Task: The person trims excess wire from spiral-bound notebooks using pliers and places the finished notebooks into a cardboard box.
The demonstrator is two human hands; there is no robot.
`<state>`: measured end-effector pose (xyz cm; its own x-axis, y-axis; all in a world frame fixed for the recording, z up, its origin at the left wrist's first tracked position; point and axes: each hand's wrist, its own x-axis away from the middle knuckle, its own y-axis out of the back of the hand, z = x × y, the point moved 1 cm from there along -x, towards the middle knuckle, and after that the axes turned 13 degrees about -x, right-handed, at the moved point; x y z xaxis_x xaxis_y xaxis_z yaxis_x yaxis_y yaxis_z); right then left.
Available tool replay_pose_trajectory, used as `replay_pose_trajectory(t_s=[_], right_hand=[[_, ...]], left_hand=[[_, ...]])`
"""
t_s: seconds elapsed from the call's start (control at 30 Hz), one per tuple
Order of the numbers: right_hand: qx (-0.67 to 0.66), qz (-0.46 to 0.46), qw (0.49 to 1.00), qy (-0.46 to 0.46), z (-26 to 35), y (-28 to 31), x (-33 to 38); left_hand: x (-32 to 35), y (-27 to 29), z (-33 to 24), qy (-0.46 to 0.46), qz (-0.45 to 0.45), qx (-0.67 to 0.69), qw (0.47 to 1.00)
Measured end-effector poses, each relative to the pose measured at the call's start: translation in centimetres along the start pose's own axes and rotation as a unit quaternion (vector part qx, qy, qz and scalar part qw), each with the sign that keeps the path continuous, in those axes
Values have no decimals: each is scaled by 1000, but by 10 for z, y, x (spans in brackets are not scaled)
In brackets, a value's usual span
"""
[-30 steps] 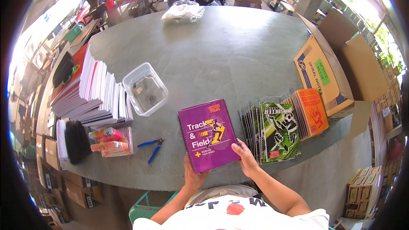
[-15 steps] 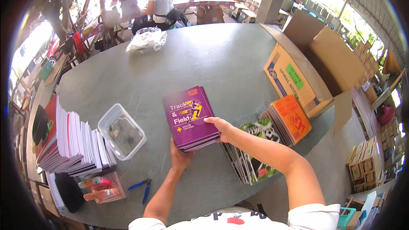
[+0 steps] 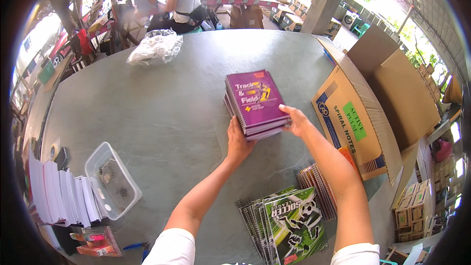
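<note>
Both my hands grip a stack of purple spiral notebooks (image 3: 260,100) above the grey table (image 3: 162,113). My left hand (image 3: 239,140) is closed round the near left corner. On the right edge, my right hand (image 3: 296,120) has its thumb over the top cover and its fingers by the side. Closer to me lies a fanned pile of green soccer-cover spiral notebooks (image 3: 294,225). Beside it, partly behind my right forearm, leans a row of orange spiral notebooks (image 3: 319,184).
An open cardboard box (image 3: 355,118) stands at the right. At left are a clear plastic tub (image 3: 135,198) with small dark coils, stacked papers (image 3: 59,191), a pack of orange bottles (image 3: 95,241) and blue-handled pliers (image 3: 135,246). A crumpled plastic bag (image 3: 156,47) lies far off; a person (image 3: 185,0) sits beyond.
My hands have carried the purple notebooks away from me and to the right. The view has shifted, showing more of the soccer notebooks. The person beyond the table has turned slightly.
</note>
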<state>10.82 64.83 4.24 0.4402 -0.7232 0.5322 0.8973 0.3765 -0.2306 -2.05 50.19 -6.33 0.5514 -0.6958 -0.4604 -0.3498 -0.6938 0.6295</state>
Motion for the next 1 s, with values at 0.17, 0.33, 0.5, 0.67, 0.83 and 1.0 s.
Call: replay_pose_trajectory(t_s=[0.17, 0.33, 0.5, 0.67, 0.83, 1.0], right_hand=[[16, -58, 995, 74, 24, 33, -38], [274, -219, 904, 244, 45, 46, 7], [356, 55, 902, 237, 22, 54, 219], [238, -43, 969, 56, -94, 131, 341], [56, -53, 997, -26, -162, 149, 298], [-42, 6, 997, -62, -135, 124, 261]], left_hand=[[-35, -48, -27, 39, 27, 27, 999], [-52, -44, -22, -8, 112, 18, 994], [21, 47, 24, 138, 269, 176, 937], [148, 149, 23, 319, 197, 343, 861], [242, 152, -66, 341, 234, 354, 839], [238, 140, -118, 264, 161, 332, 891]])
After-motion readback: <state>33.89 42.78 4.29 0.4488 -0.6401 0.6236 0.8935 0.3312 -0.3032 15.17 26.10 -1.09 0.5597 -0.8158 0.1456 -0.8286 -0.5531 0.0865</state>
